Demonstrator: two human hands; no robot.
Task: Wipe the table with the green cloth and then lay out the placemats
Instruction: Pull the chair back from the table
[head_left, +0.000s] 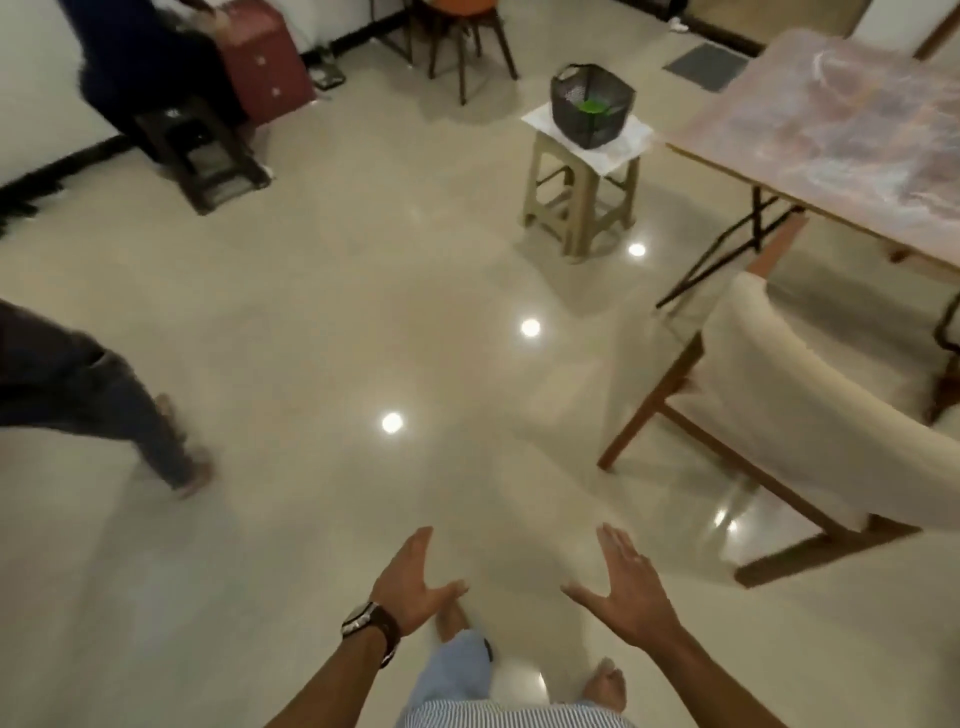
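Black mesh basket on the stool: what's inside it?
Inside the black mesh basket, something bright green shows, likely the cloth. The basket's walls hide anything else inside.

Dark wristwatch (370, 626), striped shirt (514, 717)

I can read no text, label, brand, number or sign anywhere from here: the wristwatch (370, 621) face is too blurred to make out, and the table (841, 130) top shows only a marbled pattern, no lettering.
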